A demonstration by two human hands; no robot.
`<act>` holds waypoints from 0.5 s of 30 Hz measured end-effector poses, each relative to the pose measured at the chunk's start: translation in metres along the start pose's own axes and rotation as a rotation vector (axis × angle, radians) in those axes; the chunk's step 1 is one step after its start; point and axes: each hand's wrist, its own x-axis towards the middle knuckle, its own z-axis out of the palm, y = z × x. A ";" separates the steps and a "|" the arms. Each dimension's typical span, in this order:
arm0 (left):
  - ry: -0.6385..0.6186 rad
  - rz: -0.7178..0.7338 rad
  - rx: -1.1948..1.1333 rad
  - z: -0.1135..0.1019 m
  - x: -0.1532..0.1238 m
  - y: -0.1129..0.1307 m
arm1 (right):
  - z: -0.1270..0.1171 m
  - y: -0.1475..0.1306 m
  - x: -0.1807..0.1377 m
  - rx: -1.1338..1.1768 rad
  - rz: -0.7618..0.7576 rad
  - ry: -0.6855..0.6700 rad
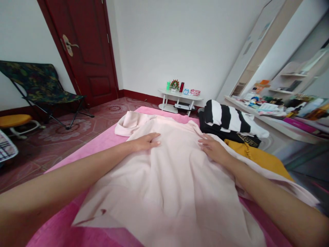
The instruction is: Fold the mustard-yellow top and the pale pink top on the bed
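Shirt (174,171), pale pink and plain, spread lengthwise on a pink cover (108,141). The neck end lies at the far side; the body widens toward the viewer, its near edge partly out of view. Soft ridges run down the middle, and the cloth is not fully flat. The left-hand sleeve (131,124), as viewed, is bunched and folded beside the far end; the right-hand sleeve (272,175) stretches outward and toward the viewer. The near left corner forms a point, with a small dark gap in a crease above it.
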 end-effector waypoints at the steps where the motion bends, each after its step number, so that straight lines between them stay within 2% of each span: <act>1: 0.035 0.055 -0.010 -0.003 -0.021 0.004 | -0.007 -0.008 -0.015 0.041 -0.030 0.065; 4: 0.148 0.158 -0.024 -0.011 -0.090 0.020 | -0.032 -0.038 -0.077 0.105 -0.067 0.201; 7: 0.203 0.105 -0.053 -0.017 -0.155 0.037 | -0.053 -0.061 -0.153 0.059 -0.026 0.304; 9: 0.181 0.106 -0.026 -0.018 -0.190 0.045 | -0.059 -0.065 -0.201 0.026 -0.056 0.357; 12: 0.128 0.188 0.094 -0.013 -0.221 0.050 | -0.052 -0.058 -0.249 -0.093 -0.200 0.249; 15: 0.129 0.195 0.199 -0.001 -0.229 0.043 | -0.035 -0.050 -0.263 -0.231 -0.193 0.091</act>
